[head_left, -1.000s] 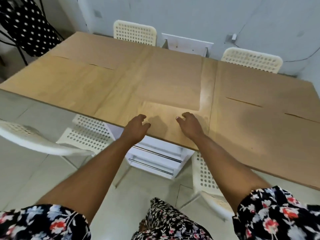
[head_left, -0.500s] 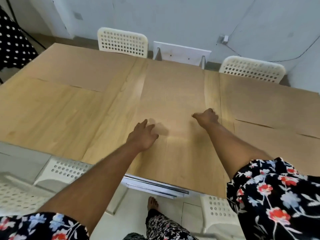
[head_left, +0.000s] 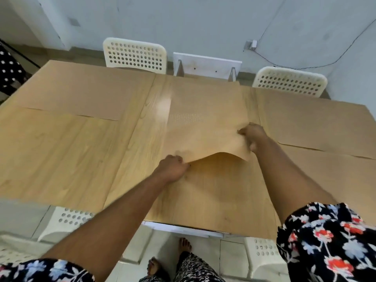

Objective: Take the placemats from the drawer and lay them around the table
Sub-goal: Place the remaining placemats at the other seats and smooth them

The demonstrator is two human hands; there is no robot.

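The centre placemat lies on the bench between two other placemats, its near edge raised in an arch. The left hand pinches the near-left corner; the right hand grips the right edge, fingers clenched on the sheet. The sagging edge suggests a thin, light, flexible mat that buckles easily. Hold it at two opposite corners under light tension; avoid creasing.

Light wood-grain worktop carrying plain tan placemats; beyond the worktop, cream perforated chairs against a pale grey wall; black sleeves with red and blue flowers.
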